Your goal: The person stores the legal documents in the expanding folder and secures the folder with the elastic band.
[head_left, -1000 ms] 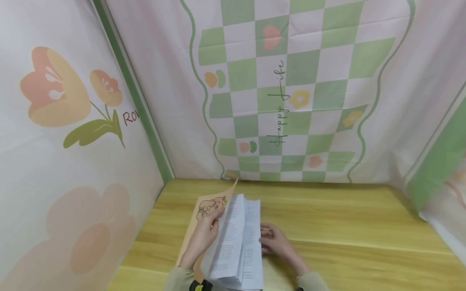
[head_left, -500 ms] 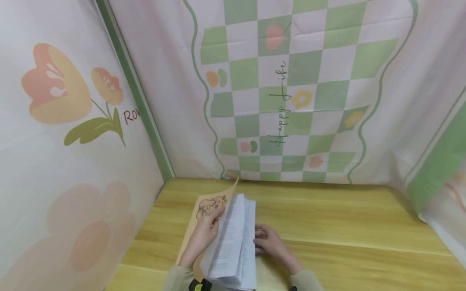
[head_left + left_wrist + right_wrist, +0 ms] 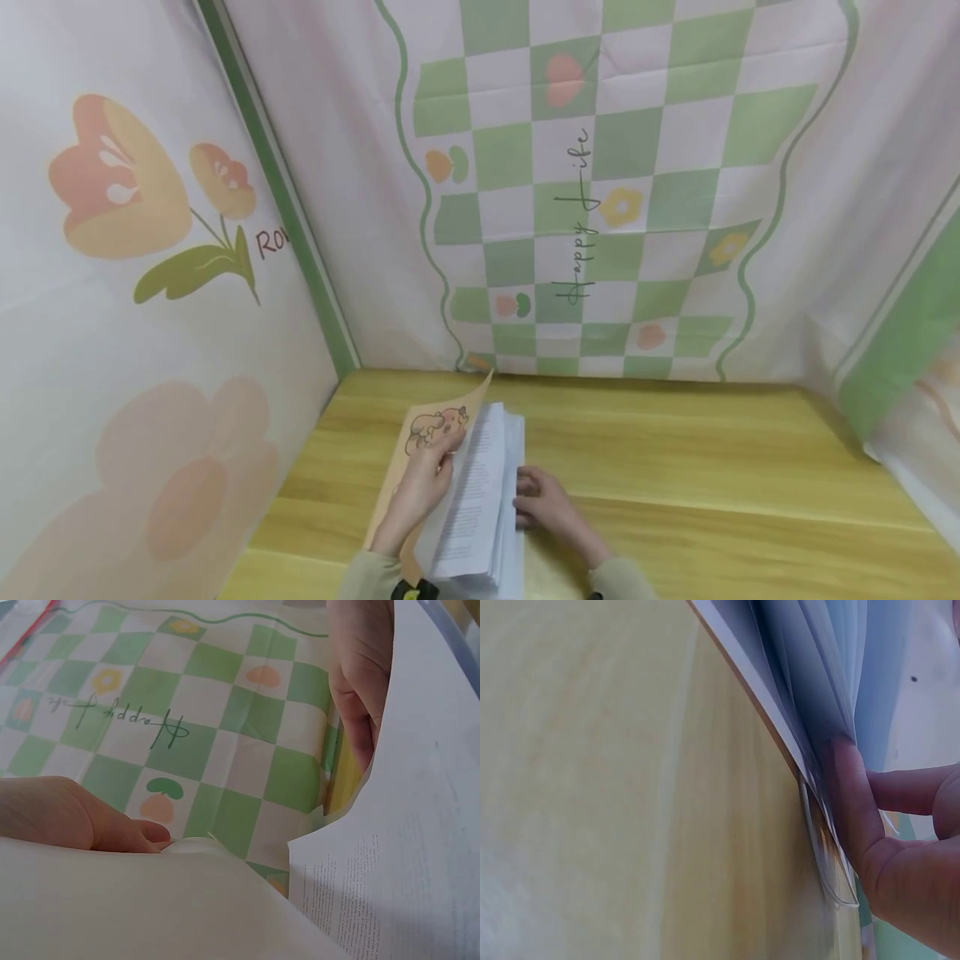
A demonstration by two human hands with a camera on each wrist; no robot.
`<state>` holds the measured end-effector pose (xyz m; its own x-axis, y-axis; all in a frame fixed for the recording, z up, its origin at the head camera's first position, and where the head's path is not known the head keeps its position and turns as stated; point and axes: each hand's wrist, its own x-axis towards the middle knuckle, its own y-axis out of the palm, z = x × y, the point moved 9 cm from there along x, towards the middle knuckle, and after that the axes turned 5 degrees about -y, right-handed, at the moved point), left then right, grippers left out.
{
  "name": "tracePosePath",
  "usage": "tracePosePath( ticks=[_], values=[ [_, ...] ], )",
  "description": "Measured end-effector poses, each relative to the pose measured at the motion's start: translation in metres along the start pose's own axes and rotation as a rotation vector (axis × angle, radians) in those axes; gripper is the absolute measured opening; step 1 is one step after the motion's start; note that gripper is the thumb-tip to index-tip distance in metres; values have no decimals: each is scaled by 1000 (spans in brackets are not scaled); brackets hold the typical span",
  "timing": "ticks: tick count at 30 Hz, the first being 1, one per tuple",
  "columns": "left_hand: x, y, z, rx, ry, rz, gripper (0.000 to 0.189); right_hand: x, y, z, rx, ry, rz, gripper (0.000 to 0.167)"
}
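Note:
A book with a tan, cartoon-printed cover (image 3: 397,467) lies on the table, its cover raised at the left and its white printed pages (image 3: 472,500) partly fanned. My left hand (image 3: 423,487) grips the cover, thumb on the printed face; the left wrist view shows the cover's blank inner side (image 3: 150,900). At the right edge of the pages, my right hand (image 3: 551,504) holds several sheets. In the right wrist view, one finger of this hand (image 3: 915,862) lies among the sheets and another is on their far side; the fingertips are partly hidden.
The wooden table (image 3: 712,500) extends to the right of the book. A checkered cloth backdrop (image 3: 585,208) hangs behind its far edge, and a flower-printed cloth (image 3: 150,350) stands along the left side.
My right hand has moved a little to the left, carrying the right edge of the pages with it. The left hand and cover stay almost where they were.

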<state>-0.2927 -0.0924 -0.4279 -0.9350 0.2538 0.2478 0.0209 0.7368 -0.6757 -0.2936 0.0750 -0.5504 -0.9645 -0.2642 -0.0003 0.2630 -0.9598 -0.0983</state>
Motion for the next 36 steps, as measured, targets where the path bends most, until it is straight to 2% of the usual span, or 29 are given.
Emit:
tracePosePath(
  ticks=[6,10,19,26,36],
  values=[
    [-1,1,0,9,23,-13,40,1,1,-4,-11,44,-3,62],
    [-2,5,3,-13,7,8,41,1,1,-9,-21,68,-18,64],
    [-2,10,5,-16,-35,21,41,3,6,-8,24,65,-9,66],
    [-3,16,6,-24,-65,44,41,4,7,-7,6,78,-9,65],
    [0,21,8,-30,-83,78,42,8,6,-7,-23,77,-61,66]
  ],
)
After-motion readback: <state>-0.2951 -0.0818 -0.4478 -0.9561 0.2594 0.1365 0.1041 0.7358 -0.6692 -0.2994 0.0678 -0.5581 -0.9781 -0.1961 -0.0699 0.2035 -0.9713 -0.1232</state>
